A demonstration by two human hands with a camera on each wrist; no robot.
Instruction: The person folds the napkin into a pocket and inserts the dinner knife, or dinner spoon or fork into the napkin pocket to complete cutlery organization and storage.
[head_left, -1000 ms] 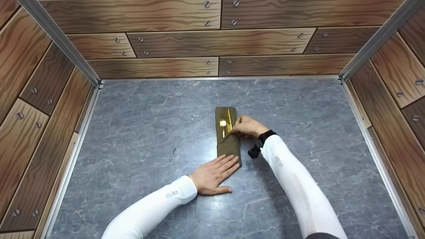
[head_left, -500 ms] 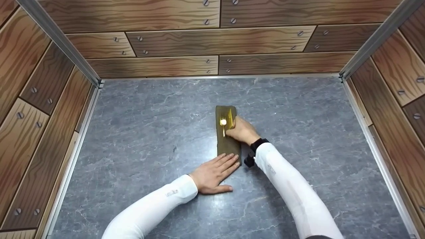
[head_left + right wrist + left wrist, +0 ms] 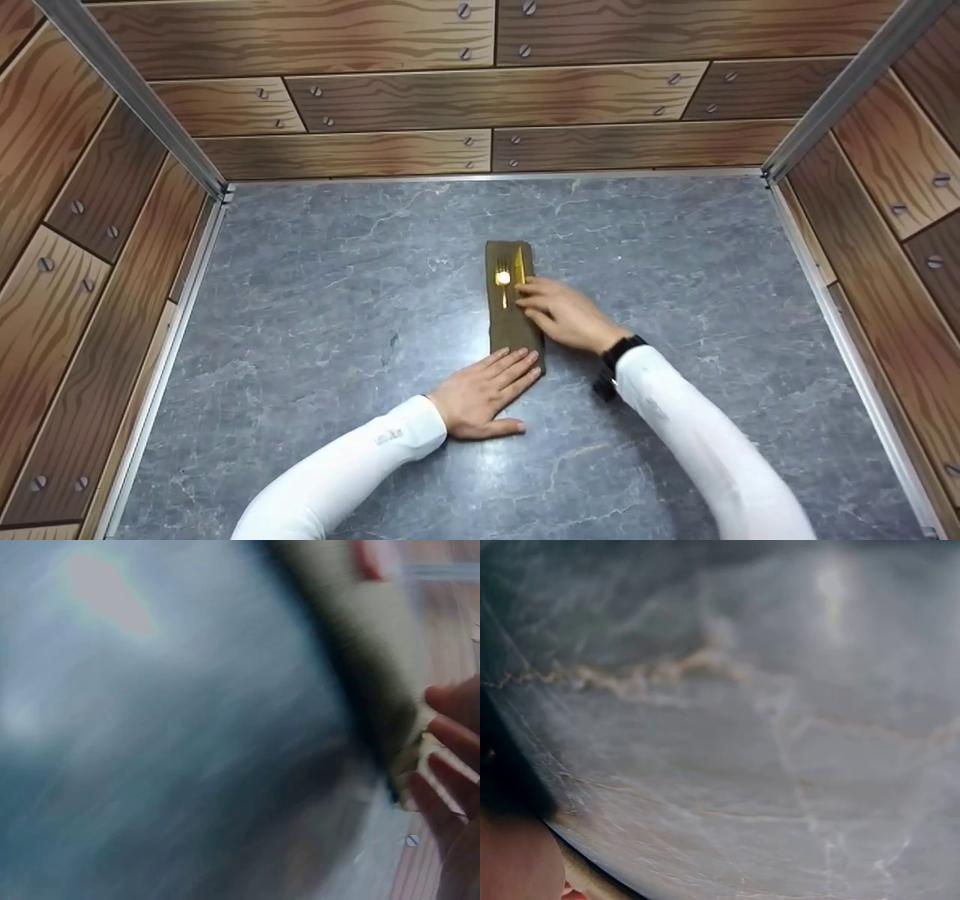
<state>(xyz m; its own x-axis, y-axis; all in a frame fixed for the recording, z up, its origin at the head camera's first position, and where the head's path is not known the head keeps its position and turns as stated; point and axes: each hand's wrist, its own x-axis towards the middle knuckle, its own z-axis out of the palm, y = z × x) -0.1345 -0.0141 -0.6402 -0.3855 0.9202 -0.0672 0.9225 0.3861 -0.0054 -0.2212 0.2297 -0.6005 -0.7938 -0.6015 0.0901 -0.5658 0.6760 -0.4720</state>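
Observation:
A folded olive-green cloth napkin (image 3: 511,328) lies lengthwise on the grey surface in the head view. A gold fork (image 3: 503,279) and, to its right, a gold knife (image 3: 519,264) show at its far end; their lower parts are hidden in the fold. My left hand (image 3: 484,397) rests flat, fingertips on the napkin's near end, thumb spread. My right hand (image 3: 570,313) is at the napkin's right edge, fingers loosely extended, fingertips by the knife. In the right wrist view, the napkin (image 3: 375,652) is blurred and the right hand's fingers (image 3: 454,739) reach its edge.
Grey marbled surface (image 3: 337,300) spreads around the napkin. Wood-patterned panels (image 3: 375,97) stand at the back and both sides, with metal rails along their edges. A black strap (image 3: 625,349) circles the right wrist.
My right hand first pinched up the napkin's fold, then reached over the knife's lower part, and has now drawn back rightward with fingers loosened. The fold lies flatter. My left hand stays put.

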